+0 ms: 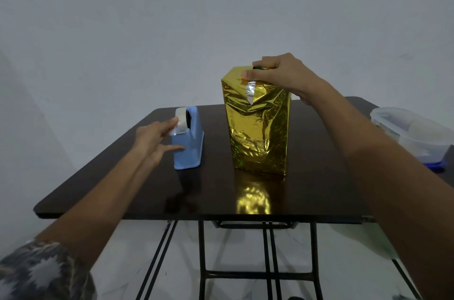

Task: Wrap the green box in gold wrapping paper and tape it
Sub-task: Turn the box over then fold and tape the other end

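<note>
The box [258, 128] stands upright on the dark table [122, 189], covered in crinkled gold wrapping paper. A sliver of green [258, 68] shows at its top under my fingers. A strip of clear tape [250, 92] sticks to the upper front fold. My right hand [277, 74] rests on the top of the box, pressing the folded paper down. To the left stands a blue tape dispenser [189, 142] with a roll of clear tape [181, 119]. My left hand [157, 140] reaches to it, fingers spread, fingertips touching the tape end at the front of the roll.
A clear plastic container [412, 132] with a blue lid beneath it sits at the table's right edge. The table's black folding legs [267, 263] show below the near edge. A plain wall lies behind.
</note>
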Tool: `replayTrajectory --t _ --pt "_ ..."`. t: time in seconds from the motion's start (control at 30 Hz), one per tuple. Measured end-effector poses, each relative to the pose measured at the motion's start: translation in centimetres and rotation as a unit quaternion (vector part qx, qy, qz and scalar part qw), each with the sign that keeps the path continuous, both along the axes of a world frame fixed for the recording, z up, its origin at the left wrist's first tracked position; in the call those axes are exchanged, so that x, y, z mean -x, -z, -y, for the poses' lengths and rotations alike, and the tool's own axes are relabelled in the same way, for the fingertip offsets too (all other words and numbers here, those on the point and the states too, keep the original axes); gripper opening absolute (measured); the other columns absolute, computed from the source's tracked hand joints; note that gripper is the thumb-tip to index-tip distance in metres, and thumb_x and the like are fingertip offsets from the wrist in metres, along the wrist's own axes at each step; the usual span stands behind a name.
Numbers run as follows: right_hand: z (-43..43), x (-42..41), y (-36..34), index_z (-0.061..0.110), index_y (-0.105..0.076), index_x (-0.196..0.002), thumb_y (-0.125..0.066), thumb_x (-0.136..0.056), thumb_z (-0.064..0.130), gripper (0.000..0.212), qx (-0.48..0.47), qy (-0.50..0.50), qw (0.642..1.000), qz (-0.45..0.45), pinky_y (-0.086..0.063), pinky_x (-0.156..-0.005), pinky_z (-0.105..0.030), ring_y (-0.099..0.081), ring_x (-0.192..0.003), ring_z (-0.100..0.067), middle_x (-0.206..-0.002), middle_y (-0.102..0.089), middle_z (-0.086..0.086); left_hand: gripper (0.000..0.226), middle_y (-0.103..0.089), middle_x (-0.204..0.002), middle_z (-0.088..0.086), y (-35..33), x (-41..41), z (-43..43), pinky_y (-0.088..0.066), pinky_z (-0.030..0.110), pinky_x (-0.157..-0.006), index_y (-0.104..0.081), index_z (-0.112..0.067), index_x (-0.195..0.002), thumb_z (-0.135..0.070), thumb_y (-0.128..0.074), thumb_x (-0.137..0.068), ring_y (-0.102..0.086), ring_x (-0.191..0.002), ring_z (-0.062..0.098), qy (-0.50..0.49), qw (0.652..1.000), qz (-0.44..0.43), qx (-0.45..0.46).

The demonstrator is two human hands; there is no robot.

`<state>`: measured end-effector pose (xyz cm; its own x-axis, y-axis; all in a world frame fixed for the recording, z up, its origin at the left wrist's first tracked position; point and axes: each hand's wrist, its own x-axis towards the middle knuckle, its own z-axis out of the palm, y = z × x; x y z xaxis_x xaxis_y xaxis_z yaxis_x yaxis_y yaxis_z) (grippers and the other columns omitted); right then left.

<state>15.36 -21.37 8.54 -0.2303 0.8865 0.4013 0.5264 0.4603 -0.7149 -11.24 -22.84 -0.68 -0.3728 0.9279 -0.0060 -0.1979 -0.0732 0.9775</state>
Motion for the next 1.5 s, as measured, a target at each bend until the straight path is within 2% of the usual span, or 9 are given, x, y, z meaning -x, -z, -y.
replayTrajectory --t 0.07,0.2,0.3,0.43,0.57,0.8,1.17,1.37,1.5 --pt "-0.1 -0.1 0.0 0.015 -0.055 -0.132 -0.068 -0.078 0.048 0.065 0.004 -0.001 1.000 -0.006 -0.030 -0.113 -0.040 -0.039 -0.133 -0.022 -0.145 -0.044 -0.004 0.057 -0.049 -0.113 0.022 0.4 -0.8 -0.1 -0.057 0.047 -0.070 -0.049 0.010 -0.123 -0.010 -0.076 -0.077 -0.055 -0.109 0.025 -0.039 0.998 -0.038 0.013" --pt "-0.2 -0.1 0.1 0.015 -0.057 -0.131 -0.070 -0.075 0.051 0.068 0.009 0.002 1.000 -0.013 -0.032 -0.112 -0.042 -0.040 -0.132 -0.022 -0.141 -0.048 -0.003 0.044 -0.056 -0.101 0.005 0.6 -2.1 -0.7 -0.042 0.019 -0.062 -0.054 -0.006 -0.111 -0.017 -0.078 -0.076 -0.052 -0.092 0.017 -0.135 0.985 -0.105 -0.010" --pt "-0.3 0.0 0.2 0.016 -0.059 -0.128 -0.071 -0.073 0.054 0.068 0.008 0.002 1.000 -0.017 -0.033 -0.111 -0.042 -0.044 -0.130 -0.022 -0.136 -0.054 -0.001 0.038 -0.061 -0.092 0.004 1.0 -1.6 -0.6 -0.049 0.026 -0.065 -0.056 -0.007 -0.106 -0.019 -0.077 -0.077 -0.057 -0.089 0.016 -0.118 0.993 -0.003 -0.007" --pt "-0.4 0.0 0.2 0.016 -0.060 -0.127 -0.070 -0.074 0.053 0.066 0.005 -0.001 1.000 -0.015 -0.033 -0.111 -0.042 -0.045 -0.129 -0.021 -0.135 -0.055 -0.002 0.040 -0.060 -0.120 0.015 2.2 -0.9 -0.4 -0.056 0.034 -0.076 -0.053 -0.005 -0.108 -0.015 -0.077 -0.077 -0.061 -0.103 0.018 -0.112 0.993 0.033 -0.006" --pt "-0.4 0.0 0.2 0.015 -0.058 -0.130 -0.069 -0.076 0.049 0.064 0.002 0.004 1.000 -0.014 -0.032 -0.112 -0.040 -0.041 -0.131 -0.021 -0.140 -0.050 -0.003 0.040 -0.058 -0.101 0.009 2.5 -1.4 0.2 -0.050 0.027 -0.063 -0.048 -0.012 -0.105 -0.017 -0.077 -0.078 -0.058 -0.083 0.016 -0.145 0.989 -0.019 0.009" --pt "-0.4 0.0 0.2 0.015 -0.057 -0.130 -0.070 -0.076 0.049 0.065 0.004 0.003 1.000 -0.017 -0.032 -0.112 -0.039 -0.042 -0.131 -0.020 -0.141 -0.049 -0.003 0.034 -0.066 -0.092 0.008 3.2 -1.3 1.1 -0.057 0.045 -0.073 -0.059 -0.002 -0.106 -0.014 -0.075 -0.079 -0.064 -0.095 0.017 -0.056 0.993 0.103 0.026" --pt "-1.1 -0.1 0.3 0.016 -0.061 -0.125 -0.071 -0.073 0.053 0.065 0.005 -0.002 1.000 -0.023 -0.035 -0.110 -0.041 -0.048 -0.126 -0.020 -0.133 -0.057 -0.002 0.053 -0.060 -0.082 0.011 3.9 -1.3 1.4 -0.058 0.024 -0.054 -0.045 0.004 -0.121 -0.002 -0.073 -0.077 -0.063 -0.072 0.015 -0.073 0.988 0.139 0.005" --pt "-0.9 0.0 0.4 0.015 -0.061 -0.126 -0.071 -0.073 0.053 0.066 0.002 -0.001 1.000 -0.023 -0.035 -0.110 -0.041 -0.047 -0.127 -0.020 -0.133 -0.057 -0.001 0.019 -0.065 -0.087 0.008 4.2 -1.3 1.7 -0.057 0.021 -0.053 -0.060 -0.005 -0.089 -0.012 -0.074 -0.079 -0.062 -0.072 0.013 -0.070 0.993 0.084 0.045" --pt "-0.8 -0.1 0.2 0.015 -0.060 -0.128 -0.070 -0.074 0.053 0.066 0.001 -0.004 1.000 -0.019 -0.033 -0.111 -0.041 -0.044 -0.130 -0.021 -0.137 -0.053 -0.002 0.026 -0.067 -0.089 0.002 3.7 -1.0 1.7 -0.055 0.026 -0.058 -0.063 -0.010 -0.100 -0.019 -0.074 -0.080 -0.063 -0.076 0.012 -0.043 0.994 0.062 0.076"
